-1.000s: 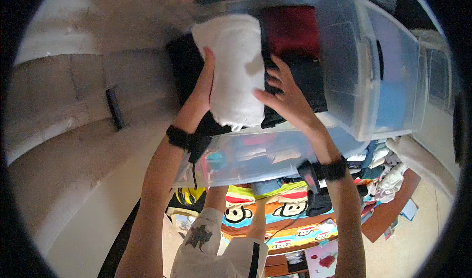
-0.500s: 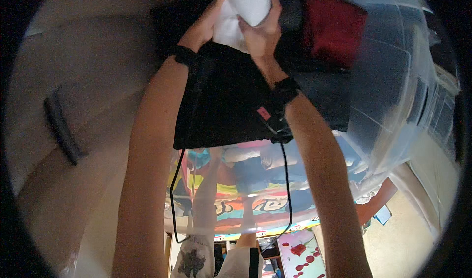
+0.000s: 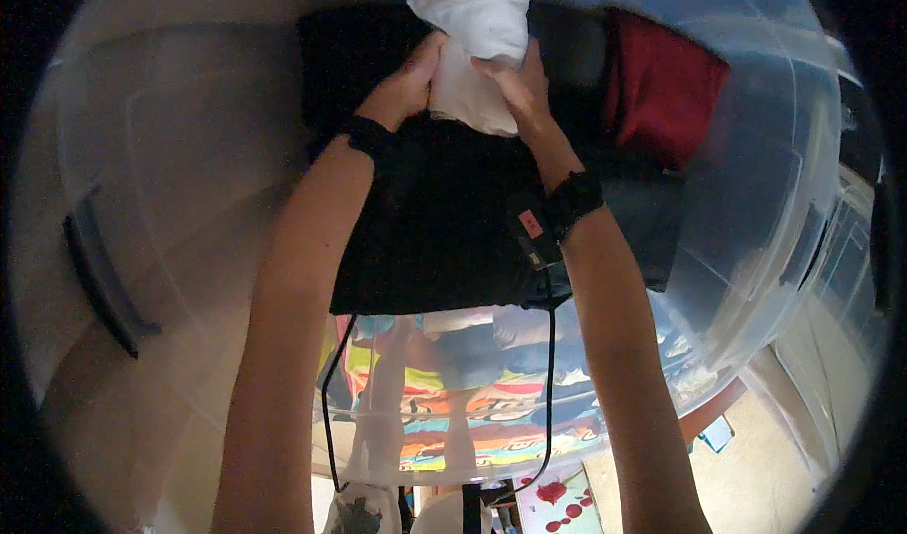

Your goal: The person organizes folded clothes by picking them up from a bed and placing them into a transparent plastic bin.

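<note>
My left hand (image 3: pixel 413 79) and my right hand (image 3: pixel 525 86) grip a folded white cloth (image 3: pixel 484 22) from its two sides. The right thumb lies across the front of the cloth; the other fingers are mostly hidden behind it. What kind of garment it is, I cannot tell. Directly beneath it are dark, folded black clothes (image 3: pixel 435 241) inside a clear plastic storage bin (image 3: pixel 756 203). Beside them to the right is a dark red folded cloth (image 3: pixel 671 90).
Through the bin's near wall shows a colourful striped fabric (image 3: pixel 472 402). A black handle (image 3: pixel 99 288) is on the left side. Black cords (image 3: pixel 552 373) hang between my forearms, with a small dark box (image 3: pixel 537 241) beside the right wristband (image 3: pixel 573 205).
The view has shifted, so the bin's contents sit lower in the picture. Both hands still hold the white cloth, whose upper end now shows fully.
</note>
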Action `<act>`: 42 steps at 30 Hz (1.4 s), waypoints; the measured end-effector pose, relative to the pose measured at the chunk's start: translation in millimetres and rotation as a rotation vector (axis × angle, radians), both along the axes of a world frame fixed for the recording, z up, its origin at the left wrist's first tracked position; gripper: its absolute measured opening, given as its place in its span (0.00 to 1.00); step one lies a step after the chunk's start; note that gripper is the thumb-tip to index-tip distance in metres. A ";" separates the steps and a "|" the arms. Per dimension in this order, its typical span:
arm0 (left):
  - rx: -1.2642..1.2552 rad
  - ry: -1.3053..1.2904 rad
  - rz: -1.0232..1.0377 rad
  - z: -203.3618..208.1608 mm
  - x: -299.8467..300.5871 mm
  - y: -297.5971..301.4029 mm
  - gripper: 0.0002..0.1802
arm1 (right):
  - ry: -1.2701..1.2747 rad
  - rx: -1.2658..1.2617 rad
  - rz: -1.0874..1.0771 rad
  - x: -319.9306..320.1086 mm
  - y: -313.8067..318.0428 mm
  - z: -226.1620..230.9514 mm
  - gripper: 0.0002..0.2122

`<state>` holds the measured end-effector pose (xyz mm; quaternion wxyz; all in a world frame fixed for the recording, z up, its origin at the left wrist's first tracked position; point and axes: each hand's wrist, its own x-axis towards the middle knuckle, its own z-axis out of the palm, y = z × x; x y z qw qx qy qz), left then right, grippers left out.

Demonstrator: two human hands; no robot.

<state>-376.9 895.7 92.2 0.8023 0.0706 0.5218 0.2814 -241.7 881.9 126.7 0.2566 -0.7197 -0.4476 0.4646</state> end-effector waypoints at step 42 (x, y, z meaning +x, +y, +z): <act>0.494 0.674 -0.068 -39.4 25.0 26.9 0.64 | -0.325 -0.142 0.448 -5.5 13.5 -37.3 0.47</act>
